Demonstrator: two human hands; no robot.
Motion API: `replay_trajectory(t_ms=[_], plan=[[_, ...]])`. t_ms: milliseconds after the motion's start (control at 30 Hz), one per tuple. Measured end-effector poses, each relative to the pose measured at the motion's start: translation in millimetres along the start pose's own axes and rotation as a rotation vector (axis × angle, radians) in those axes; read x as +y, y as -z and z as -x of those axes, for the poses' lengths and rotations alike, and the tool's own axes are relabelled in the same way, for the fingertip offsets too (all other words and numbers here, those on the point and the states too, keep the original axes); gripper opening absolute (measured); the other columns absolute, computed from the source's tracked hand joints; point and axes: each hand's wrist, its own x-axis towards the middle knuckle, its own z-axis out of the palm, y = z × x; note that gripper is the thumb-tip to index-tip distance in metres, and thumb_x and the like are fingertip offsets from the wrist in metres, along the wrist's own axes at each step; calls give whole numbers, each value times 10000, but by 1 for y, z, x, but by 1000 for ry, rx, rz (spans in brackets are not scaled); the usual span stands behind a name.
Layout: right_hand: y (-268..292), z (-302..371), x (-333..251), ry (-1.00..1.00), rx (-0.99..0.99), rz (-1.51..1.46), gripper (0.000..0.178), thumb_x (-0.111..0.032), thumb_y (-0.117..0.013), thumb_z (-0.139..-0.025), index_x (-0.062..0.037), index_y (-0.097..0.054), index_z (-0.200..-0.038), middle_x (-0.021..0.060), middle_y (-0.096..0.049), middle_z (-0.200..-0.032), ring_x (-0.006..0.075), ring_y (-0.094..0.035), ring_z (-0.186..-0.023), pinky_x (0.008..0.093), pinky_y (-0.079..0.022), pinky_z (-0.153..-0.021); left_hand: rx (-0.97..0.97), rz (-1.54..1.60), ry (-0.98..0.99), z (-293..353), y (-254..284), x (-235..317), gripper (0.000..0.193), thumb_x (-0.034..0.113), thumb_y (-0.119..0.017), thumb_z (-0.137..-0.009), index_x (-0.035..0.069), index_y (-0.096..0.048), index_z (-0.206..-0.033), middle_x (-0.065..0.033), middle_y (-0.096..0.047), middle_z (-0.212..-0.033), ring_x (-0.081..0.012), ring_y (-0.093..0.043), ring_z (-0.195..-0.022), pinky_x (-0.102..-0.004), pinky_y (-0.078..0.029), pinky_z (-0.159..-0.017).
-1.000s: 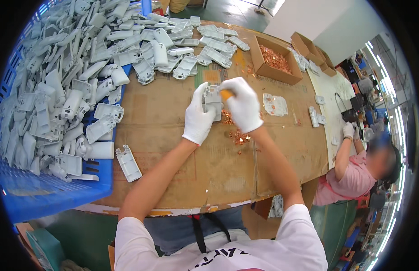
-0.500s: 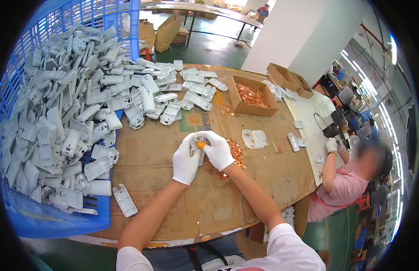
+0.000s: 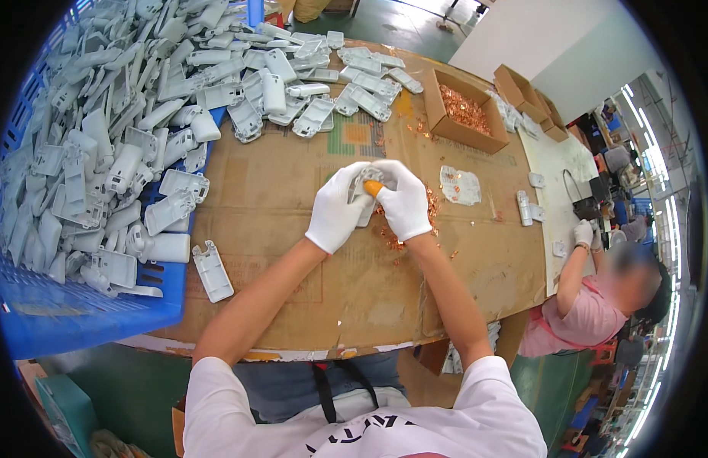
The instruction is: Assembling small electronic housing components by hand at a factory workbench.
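Note:
My white-gloved left hand (image 3: 335,208) and white-gloved right hand (image 3: 404,201) meet over the middle of the table. Between them they grip one light grey plastic housing (image 3: 364,218), mostly hidden by the fingers. An orange finger cot (image 3: 374,187) covers my right thumb, which presses on the housing's upper end. Small copper-coloured metal pieces (image 3: 432,208) lie in a loose heap beside and partly beneath my right hand. A single housing (image 3: 212,272) rests on the cardboard, left of my left forearm.
A blue plastic crate (image 3: 102,319) at the left overflows with similar housings, which spread over the far table edge. A cardboard box (image 3: 470,136) holds more copper pieces. Near it lies a flattened clear plastic tray (image 3: 461,185). A co-worker in pink (image 3: 575,317) works at the right.
The view has tilted downward, so the table sits higher in the picture. Both my hands stay on the same housing, with little change in grip.

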Motion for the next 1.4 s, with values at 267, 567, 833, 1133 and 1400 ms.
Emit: replay_trajectory(t_ms=[267, 567, 833, 1133, 1400], plan=[[-6, 23, -4, 511, 148, 424, 428, 55, -632, -710, -92, -615, -1112, 100, -547, -1199, 249, -661, -831, 346, -545, -690, 54, 41, 209, 1, 7, 9, 473, 42, -667, -803, 46, -528, -1256, -159, -671, -1071, -247, -678, -955, -337, -531, -812], [-16, 22, -1, 559, 78, 559, 384, 71, -630, -685, -45, -652, -1051, 86, -539, -1199, 229, -668, -834, 347, -550, -687, 79, 60, 212, 3, 5, -1, 463, 51, -658, -821, 56, -529, -1265, -192, -670, -1058, -296, -680, -958, -357, -544, -777], [-19, 27, -3, 632, 74, 639, 363, 103, -638, -722, -15, -652, -1065, 115, -566, -1087, 259, -618, -930, 339, -530, -768, 121, 16, 125, 4, 6, -1, 431, 49, -649, -825, 58, -544, -1243, -183, -674, -1032, -310, -683, -920, -362, -550, -756], [-21, 28, -3, 615, 148, 650, 474, 47, -639, -706, -53, -614, -1169, 76, -567, -1093, 248, -593, -902, 336, -510, -750, 53, 121, 218, 3, 7, 5, 388, 44, -636, -848, 64, -571, -1230, -94, -697, -1056, -146, -681, -904, -293, -546, -777], [-24, 27, -2, 626, 106, 720, 487, 13, -633, -706, -63, -604, -1186, 73, -557, -1116, 247, -588, -910, 334, -510, -746, 116, 70, 142, 3, 5, -1, 371, 46, -615, -857, 66, -576, -1225, -99, -700, -1045, -162, -690, -910, -294, -547, -772]])
